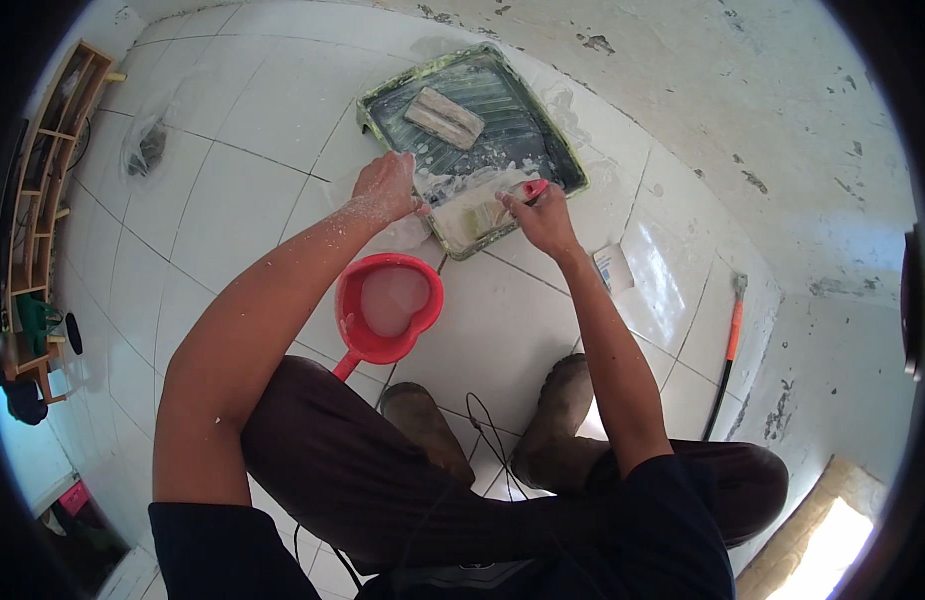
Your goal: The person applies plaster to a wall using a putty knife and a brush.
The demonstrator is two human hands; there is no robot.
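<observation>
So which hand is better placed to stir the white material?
The right hand, probably: it holds the red-handled tool at the near end of the tray, where the white material lies. The left hand is at the tray's left edge, no tool clearly visible in it.

Floor (252, 200), white tile. Upper centre: green-rimmed tray (542, 125); left of centre: red dipper (382, 349). Upper left: clear plastic bag (148, 150).

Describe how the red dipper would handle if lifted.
The red dipper looks like moulded plastic, so probably stiff. The cloudy liquid inside would likely slosh if tilted. Its handle projects from one side, so lifting there might tip it.
</observation>
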